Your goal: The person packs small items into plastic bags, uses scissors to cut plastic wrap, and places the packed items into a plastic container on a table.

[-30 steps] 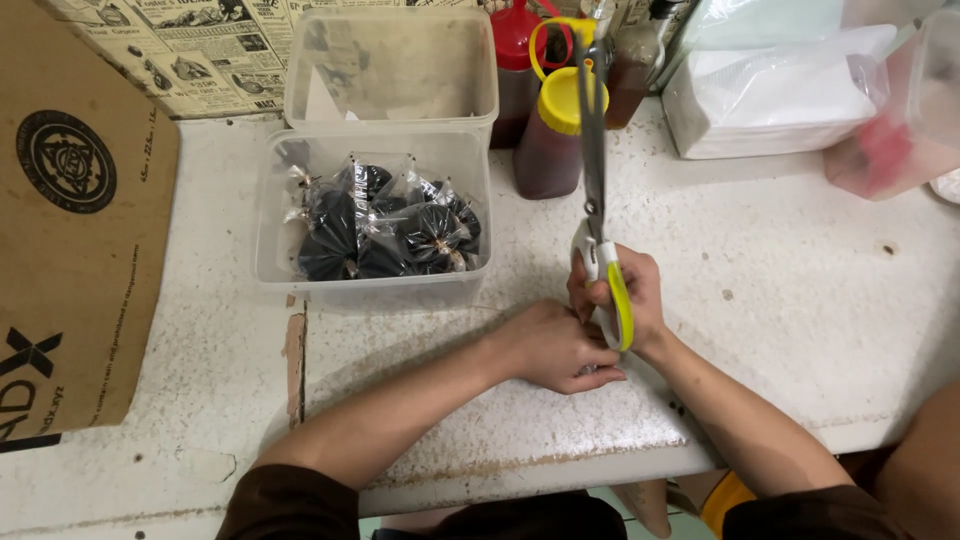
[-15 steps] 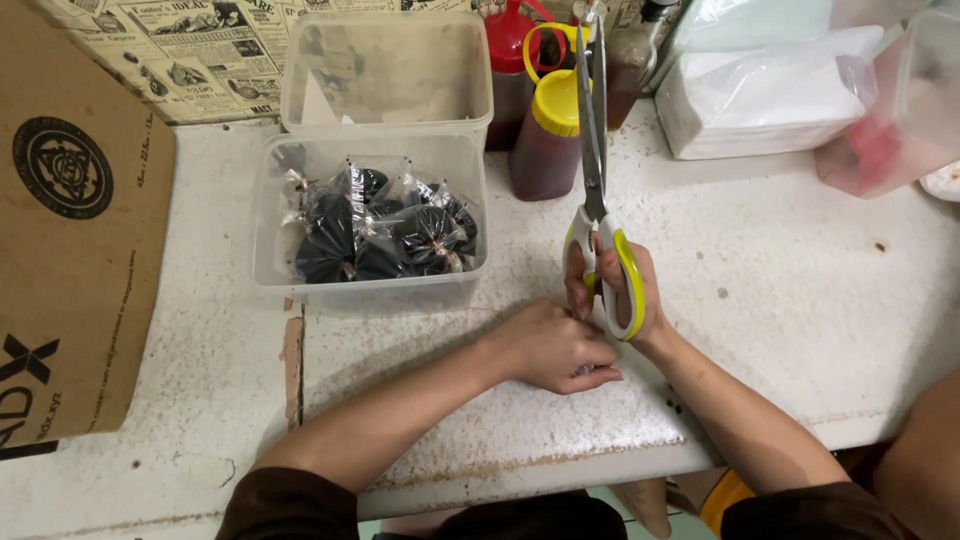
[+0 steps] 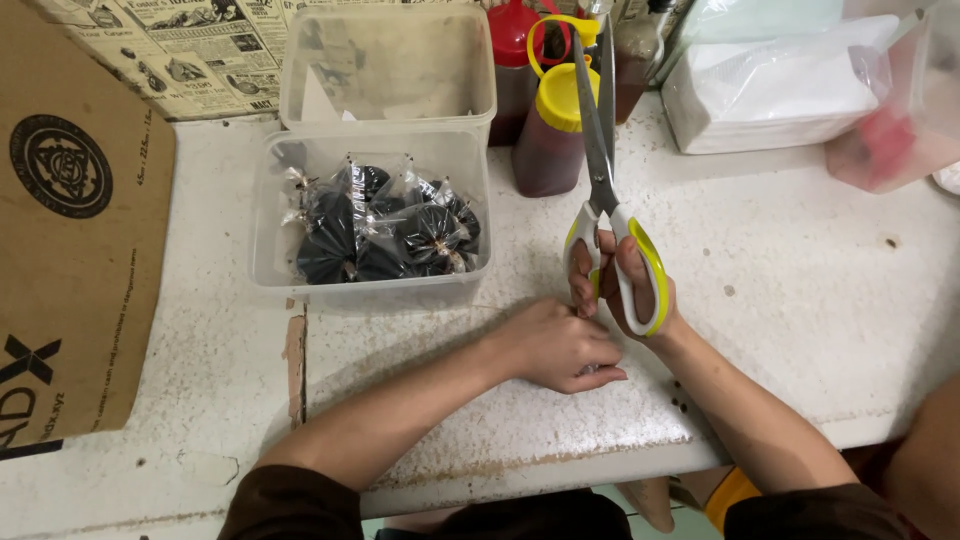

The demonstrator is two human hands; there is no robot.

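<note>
Near the front edge of the white speckled stone counter (image 3: pixel 800 330), the right hand (image 3: pixel 625 290) grips a pair of steel scissors with white and lime-green plastic handles (image 3: pixel 612 240), fingers threaded through the loops, blades shut and pointing away toward the back edge. Touching it, the left hand (image 3: pixel 560 345) lies curled on the counter with its fingers closed over something small; what it pinches is hidden, so I cannot tell what it is. Toward the back left sits a clear rectangular plastic tub (image 3: pixel 270 270) holding several small knotted clear bags of dark sauce (image 3: pixel 390 230), glossy and rounded; judging by these, a batch is already bagged, and how many remain I cannot tell. Behind it stands a second, nearly empty clear tub (image 3: pixel 385 60). Just beside the blades is a squeeze bottle of dark sauce with a yellow cap (image 3: pixel 550 130). A brown cardboard box (image 3: pixel 70 220) covers the left edge, and a wrapped stack of white napkins (image 3: pixel 780 90) occupies the back right corner
</note>
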